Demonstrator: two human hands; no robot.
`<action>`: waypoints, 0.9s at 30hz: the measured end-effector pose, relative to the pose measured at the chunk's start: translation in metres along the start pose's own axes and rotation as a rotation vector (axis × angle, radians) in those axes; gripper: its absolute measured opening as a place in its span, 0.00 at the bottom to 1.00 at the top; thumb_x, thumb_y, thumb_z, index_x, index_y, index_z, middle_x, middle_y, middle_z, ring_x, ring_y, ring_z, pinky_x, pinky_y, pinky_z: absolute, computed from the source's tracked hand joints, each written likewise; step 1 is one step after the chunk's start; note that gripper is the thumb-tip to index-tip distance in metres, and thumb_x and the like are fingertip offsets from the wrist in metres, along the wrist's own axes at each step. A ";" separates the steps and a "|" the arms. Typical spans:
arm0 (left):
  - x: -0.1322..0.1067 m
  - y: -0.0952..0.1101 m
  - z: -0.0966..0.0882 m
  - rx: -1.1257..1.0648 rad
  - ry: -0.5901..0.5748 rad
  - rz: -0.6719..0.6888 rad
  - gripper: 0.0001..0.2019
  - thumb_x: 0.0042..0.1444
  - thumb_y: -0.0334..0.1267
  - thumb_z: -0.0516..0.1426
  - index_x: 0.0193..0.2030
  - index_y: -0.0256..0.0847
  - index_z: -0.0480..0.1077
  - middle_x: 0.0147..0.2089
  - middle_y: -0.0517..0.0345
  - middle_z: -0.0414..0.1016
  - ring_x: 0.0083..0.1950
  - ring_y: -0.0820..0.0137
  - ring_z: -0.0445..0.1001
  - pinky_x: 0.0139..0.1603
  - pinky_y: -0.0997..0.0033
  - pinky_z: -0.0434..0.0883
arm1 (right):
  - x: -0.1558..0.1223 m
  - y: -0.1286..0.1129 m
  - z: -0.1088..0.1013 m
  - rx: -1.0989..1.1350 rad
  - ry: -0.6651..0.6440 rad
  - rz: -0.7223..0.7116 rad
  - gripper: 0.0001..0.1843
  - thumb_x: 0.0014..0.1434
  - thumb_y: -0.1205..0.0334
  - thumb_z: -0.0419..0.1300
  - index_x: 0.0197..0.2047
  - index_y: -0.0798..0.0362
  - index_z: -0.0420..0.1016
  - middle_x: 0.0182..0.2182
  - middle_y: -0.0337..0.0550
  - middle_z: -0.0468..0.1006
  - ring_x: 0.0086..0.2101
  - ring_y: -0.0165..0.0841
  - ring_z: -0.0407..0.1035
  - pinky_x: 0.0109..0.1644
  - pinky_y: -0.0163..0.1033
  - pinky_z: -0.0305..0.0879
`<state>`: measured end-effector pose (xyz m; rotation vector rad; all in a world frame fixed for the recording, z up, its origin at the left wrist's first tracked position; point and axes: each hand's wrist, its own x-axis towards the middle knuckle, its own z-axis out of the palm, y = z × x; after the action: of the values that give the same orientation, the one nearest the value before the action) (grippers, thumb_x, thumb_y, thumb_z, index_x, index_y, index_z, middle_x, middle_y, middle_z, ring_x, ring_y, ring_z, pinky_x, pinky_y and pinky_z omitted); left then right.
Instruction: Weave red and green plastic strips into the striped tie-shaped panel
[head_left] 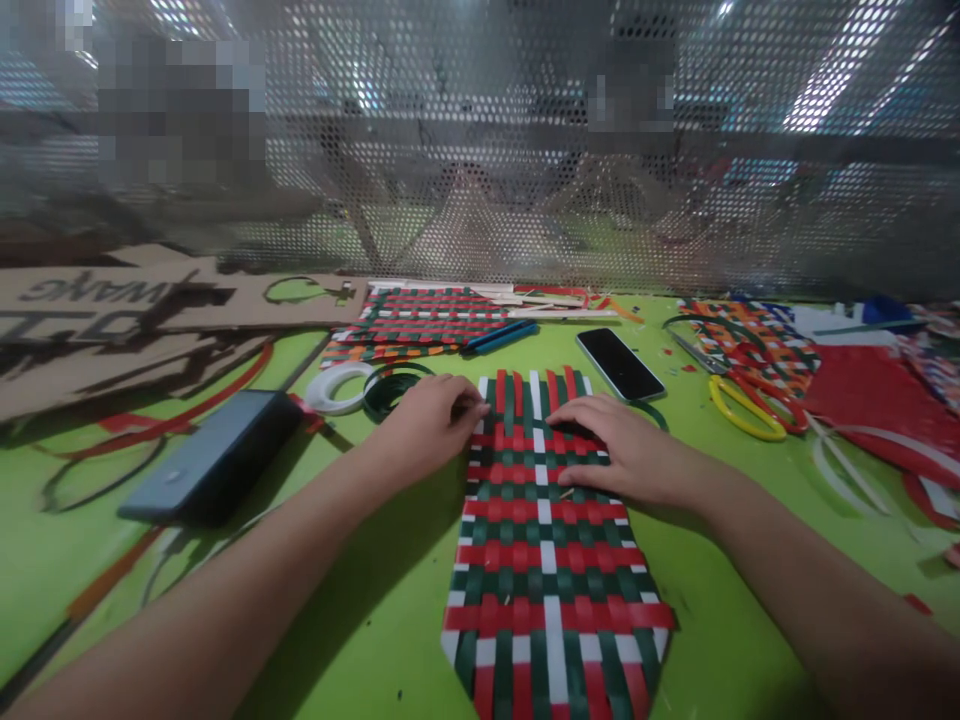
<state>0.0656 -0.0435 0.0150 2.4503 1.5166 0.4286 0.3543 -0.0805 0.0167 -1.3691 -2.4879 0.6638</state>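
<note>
A mat woven of red, green and white strips (551,560) lies on the green table in front of me. My left hand (431,420) rests at the mat's upper left edge, fingers curled and pinching a strip end there. My right hand (622,445) lies flat on the mat's upper right part, fingers stretched toward the middle and pressing the weave down.
A dark phone (619,362) lies beyond the mat, a dark case (217,455) at left. Rolls of white strip (337,388) and green strip (390,388), another woven mat (427,315), yellow-handled scissors (739,400), cardboard (112,320), and a perforated metal screen (480,150) at the back.
</note>
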 end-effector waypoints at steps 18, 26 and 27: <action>0.001 -0.007 -0.028 0.162 -0.196 -0.154 0.11 0.60 0.44 0.56 0.34 0.46 0.79 0.36 0.55 0.83 0.33 0.60 0.77 0.36 0.63 0.66 | -0.002 -0.008 -0.002 -0.069 -0.021 0.016 0.28 0.62 0.42 0.64 0.60 0.48 0.73 0.59 0.50 0.74 0.57 0.46 0.67 0.62 0.53 0.65; -0.001 -0.012 -0.022 0.196 -0.153 -0.116 0.12 0.60 0.44 0.55 0.32 0.46 0.78 0.35 0.54 0.83 0.35 0.59 0.77 0.36 0.62 0.66 | -0.002 -0.013 -0.001 -0.102 -0.002 0.040 0.28 0.63 0.45 0.64 0.61 0.49 0.73 0.58 0.51 0.75 0.56 0.47 0.69 0.60 0.53 0.67; -0.002 -0.012 -0.022 0.201 -0.145 -0.108 0.12 0.60 0.44 0.54 0.32 0.46 0.78 0.35 0.54 0.83 0.35 0.58 0.77 0.36 0.61 0.66 | -0.001 -0.013 -0.001 -0.096 -0.004 0.039 0.27 0.63 0.46 0.64 0.60 0.49 0.73 0.57 0.51 0.75 0.55 0.47 0.69 0.59 0.53 0.67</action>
<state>0.0473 -0.0392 0.0310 2.4668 1.6924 0.0795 0.3460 -0.0873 0.0244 -1.4545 -2.5326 0.5618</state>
